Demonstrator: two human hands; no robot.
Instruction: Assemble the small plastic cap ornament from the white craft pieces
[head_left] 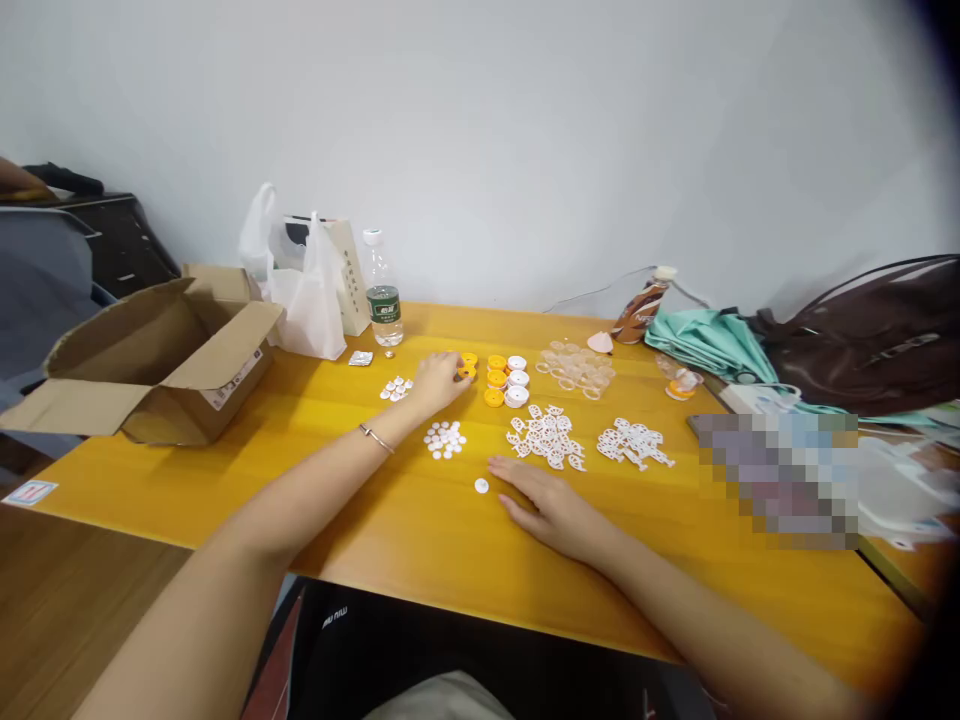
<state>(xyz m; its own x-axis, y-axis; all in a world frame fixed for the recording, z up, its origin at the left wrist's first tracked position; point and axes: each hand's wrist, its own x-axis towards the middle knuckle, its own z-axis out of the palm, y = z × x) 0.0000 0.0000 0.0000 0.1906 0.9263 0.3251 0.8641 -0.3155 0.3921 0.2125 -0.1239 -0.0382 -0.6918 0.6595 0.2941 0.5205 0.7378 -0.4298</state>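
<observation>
Head view: the left hand [437,380] pinches an orange cap [468,366] beside the sorted caps [507,381] — a few assembled, seemingly. Right hand [553,505] lies flat, fingers together, near one white disc [481,486]; piles of discs [445,440] and rings [547,437] remain.

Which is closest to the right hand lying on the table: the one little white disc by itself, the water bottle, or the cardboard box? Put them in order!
From the right hand, in the head view:
1. The single white disc, just left of its fingers.
2. The water bottle, far back near the wall.
3. The cardboard box, far left on the table.
</observation>
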